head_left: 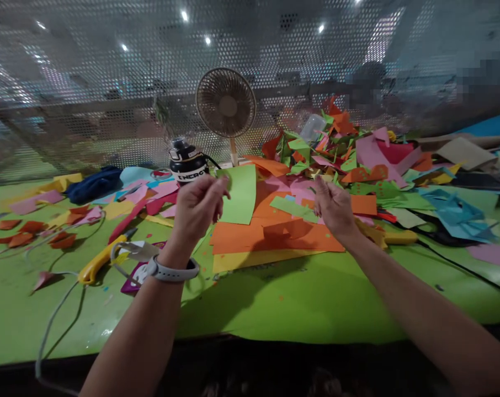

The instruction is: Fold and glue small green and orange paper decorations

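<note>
My left hand [201, 207], with a pale band on its wrist, is closed on the left edge of a light green sheet [239, 194]. The sheet stands tilted above orange paper [233, 237]. To the right, my right hand [333, 207] has its fingers pinched together; what they hold, if anything, is too small to tell. A small green strip [293, 208] lies between the hands, close to the right one. Yellow paper [237, 261] shows beneath the orange sheets.
Behind the hands stand a black bottle [187, 162] and a round fan [226, 103]. Coloured scraps [345, 149] heap up at the back right. A yellow-handled tool [103, 259] and a grey cable [47, 325] lie at left, another yellow handle [401, 237] at right.
</note>
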A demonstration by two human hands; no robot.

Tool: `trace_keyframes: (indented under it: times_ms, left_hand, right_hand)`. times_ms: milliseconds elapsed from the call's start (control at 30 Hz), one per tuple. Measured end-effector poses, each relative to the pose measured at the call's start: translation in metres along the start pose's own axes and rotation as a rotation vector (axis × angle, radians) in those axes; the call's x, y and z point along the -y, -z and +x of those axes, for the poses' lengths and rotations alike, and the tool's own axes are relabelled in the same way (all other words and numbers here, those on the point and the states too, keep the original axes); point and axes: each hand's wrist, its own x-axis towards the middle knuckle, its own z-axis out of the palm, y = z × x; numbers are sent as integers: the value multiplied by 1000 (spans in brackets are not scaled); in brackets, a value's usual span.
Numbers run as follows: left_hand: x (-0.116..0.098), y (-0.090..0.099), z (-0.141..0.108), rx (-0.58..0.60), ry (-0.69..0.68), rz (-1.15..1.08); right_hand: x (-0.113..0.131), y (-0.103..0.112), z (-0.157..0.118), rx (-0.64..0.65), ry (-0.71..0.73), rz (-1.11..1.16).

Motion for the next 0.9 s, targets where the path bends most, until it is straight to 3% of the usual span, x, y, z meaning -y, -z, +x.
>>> trace_keyframes:
  times_ms: [100, 167, 233, 333, 433, 533, 700, 900]
  left_hand:
    - [11, 0, 0, 552, 258, 151]
    - [18, -1, 0, 737, 304, 238]
    - [22, -3, 0, 730, 308, 300]
    - [23, -4, 2, 501, 274, 287]
    - [23, -3, 3, 268, 219, 234]
    - [23, -3, 3, 192, 201, 231]
    - [30, -7, 0, 412, 295, 395]
    - [31, -16, -6, 701, 368, 528]
  right_hand:
    - [20, 9, 11, -84, 0, 165]
    - [37, 17, 19, -122, 42, 224]
    - [54, 26, 24, -91, 70, 214]
    - [64, 37, 23, 52, 76, 108]
    - [54, 45, 15, 228, 10, -58]
    - [28, 49, 14, 426, 12, -314]
    - [-24, 48, 28, 794, 326, -923]
    - [-54, 30, 35, 942, 339, -1062]
